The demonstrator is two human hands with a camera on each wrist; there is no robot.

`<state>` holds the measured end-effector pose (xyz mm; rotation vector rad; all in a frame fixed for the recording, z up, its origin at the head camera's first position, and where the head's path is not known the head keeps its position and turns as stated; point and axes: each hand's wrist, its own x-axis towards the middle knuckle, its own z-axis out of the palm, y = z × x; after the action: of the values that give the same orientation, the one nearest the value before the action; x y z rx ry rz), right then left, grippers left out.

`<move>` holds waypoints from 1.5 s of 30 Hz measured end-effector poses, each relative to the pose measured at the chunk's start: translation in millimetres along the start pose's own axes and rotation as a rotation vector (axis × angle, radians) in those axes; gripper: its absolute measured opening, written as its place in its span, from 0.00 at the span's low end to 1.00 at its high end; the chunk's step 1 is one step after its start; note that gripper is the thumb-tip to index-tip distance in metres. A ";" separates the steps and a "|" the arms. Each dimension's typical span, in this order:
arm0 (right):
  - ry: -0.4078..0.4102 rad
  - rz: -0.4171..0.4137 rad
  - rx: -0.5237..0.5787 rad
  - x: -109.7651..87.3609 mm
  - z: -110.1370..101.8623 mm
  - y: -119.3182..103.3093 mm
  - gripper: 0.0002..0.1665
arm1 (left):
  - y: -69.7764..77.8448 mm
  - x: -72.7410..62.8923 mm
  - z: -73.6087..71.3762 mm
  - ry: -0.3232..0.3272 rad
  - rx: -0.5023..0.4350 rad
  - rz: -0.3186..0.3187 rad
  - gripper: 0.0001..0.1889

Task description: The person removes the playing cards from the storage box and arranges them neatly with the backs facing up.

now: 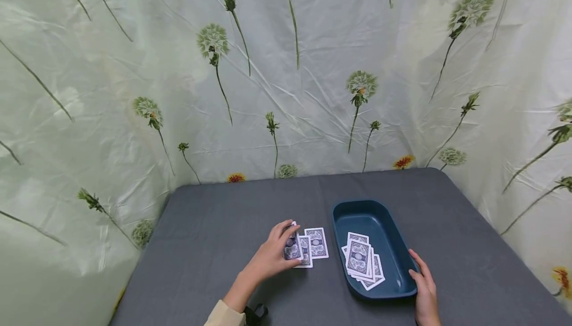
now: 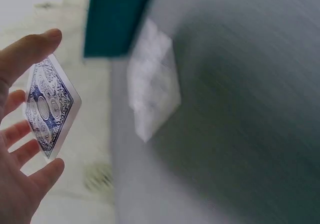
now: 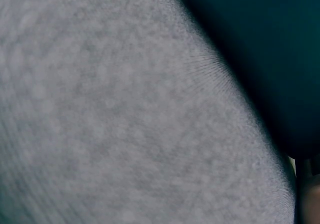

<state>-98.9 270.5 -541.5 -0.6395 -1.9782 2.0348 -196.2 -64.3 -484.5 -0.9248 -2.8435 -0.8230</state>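
A blue-backed playing card is held by its edges in the widely spread left hand, over two face-down cards; the teal tray, containing more cards, is gripped at its rim by the right hand.

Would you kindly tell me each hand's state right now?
Left hand: holding a blue-and-white patterned playing card.
Right hand: gripping a dark teal, round-cornered tray.

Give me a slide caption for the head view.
Left hand holds a card; right hand grips a tray of cards.
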 end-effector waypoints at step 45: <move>0.042 0.058 -0.014 1.2 2.5 -0.4 0.28 | -63.8 -11.2 3.0 -0.259 -0.025 -0.039 0.30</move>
<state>-101.1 268.9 -541.4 -0.7445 -1.9741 2.0251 -222.2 -112.3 -519.5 -1.0540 -3.0849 -0.7982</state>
